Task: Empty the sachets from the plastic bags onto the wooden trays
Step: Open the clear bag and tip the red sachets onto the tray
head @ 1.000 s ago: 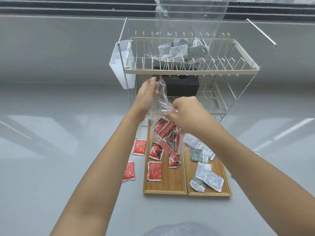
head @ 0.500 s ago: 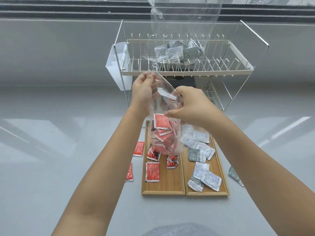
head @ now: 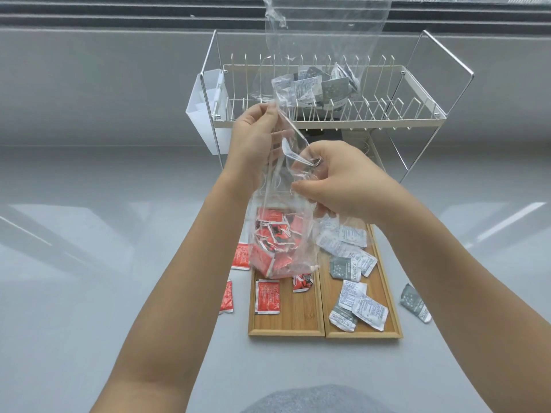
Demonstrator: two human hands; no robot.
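We hold a clear bag of red sachets above the left wooden tray. Our left hand pinches the bag's upper edge, and our right hand grips its crumpled mouth. The sachets sit in the bag's bottom. Loose red ones lie on the left tray and beside it; grey and white packets lie on the right tray. Another bag rests in the wire rack.
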